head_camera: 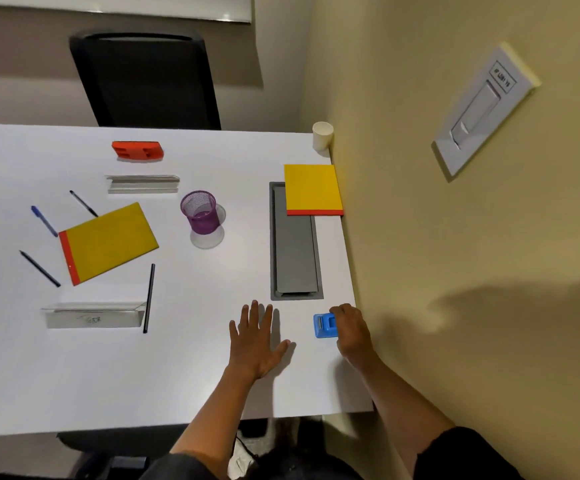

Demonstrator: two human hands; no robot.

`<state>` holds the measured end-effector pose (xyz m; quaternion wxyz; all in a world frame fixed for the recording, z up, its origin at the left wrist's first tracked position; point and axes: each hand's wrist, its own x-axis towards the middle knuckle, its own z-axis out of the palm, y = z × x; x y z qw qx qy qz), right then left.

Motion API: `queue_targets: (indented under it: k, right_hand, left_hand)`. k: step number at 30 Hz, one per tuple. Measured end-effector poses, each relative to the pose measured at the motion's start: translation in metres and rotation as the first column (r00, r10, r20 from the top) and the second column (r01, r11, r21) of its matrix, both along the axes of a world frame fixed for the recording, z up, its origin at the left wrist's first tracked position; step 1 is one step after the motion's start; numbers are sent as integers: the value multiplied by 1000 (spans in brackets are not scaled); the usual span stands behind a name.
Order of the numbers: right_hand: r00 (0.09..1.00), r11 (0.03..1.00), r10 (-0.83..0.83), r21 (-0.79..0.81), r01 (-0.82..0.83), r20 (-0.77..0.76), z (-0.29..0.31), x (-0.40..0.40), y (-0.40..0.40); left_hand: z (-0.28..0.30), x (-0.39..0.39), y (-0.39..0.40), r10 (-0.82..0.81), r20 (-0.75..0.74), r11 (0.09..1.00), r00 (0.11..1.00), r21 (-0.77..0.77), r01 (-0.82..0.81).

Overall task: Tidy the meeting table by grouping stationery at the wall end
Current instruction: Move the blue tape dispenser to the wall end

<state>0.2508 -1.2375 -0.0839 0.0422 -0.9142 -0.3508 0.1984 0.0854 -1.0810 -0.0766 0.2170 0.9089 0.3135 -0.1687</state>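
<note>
My right hand [350, 328] grips a small blue eraser-like block [324, 326] resting on the white table [177, 375] near the wall edge. My left hand [256, 336] lies flat and open on the table just left of it. A yellow notepad [313, 188] lies against the wall. A second yellow notepad [108, 242] lies tilted at mid-left, ringed by a blue pen [43, 220] and three dark pens [83, 203] [39, 268] [149, 297]. A purple mesh pen cup [200, 212] stands mid-table. An orange eraser [137, 150] lies at the far side.
A grey cable hatch [293, 251] is set into the table near the wall. Two clear name holders [142, 183] [94, 315] lie on the left half. A white paper cup [322, 135] stands at the far wall corner. A black chair [143, 81] faces the far edge.
</note>
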Motion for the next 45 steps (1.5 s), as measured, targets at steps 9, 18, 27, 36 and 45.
queue_targets:
  k: [9,18,27,36,45]
  right_hand:
    - [997,998,-63,-24,62,-41,-8,-4,-5]
    - [993,995,-95,-23,93,-63,-10,-4,-5]
    - [994,994,-100,-38,98,-54,-8,-5,-7]
    - [995,991,-102,-86,103,7,-8,-1,-10]
    - [997,991,83,-107,-83,-5,1,-18,27]
  left_hand:
    - [2,1,14,-41,-17,999,999,3,41]
    - [2,-4,12,-65,-38,998,997,-11,65]
    - [7,-3,10,-74,-29,997,997,-10,74]
    - [8,-5,11,-87,-31,996,996,-9,87]
    - [16,-16,23,-46,-25,999,999,2,46]
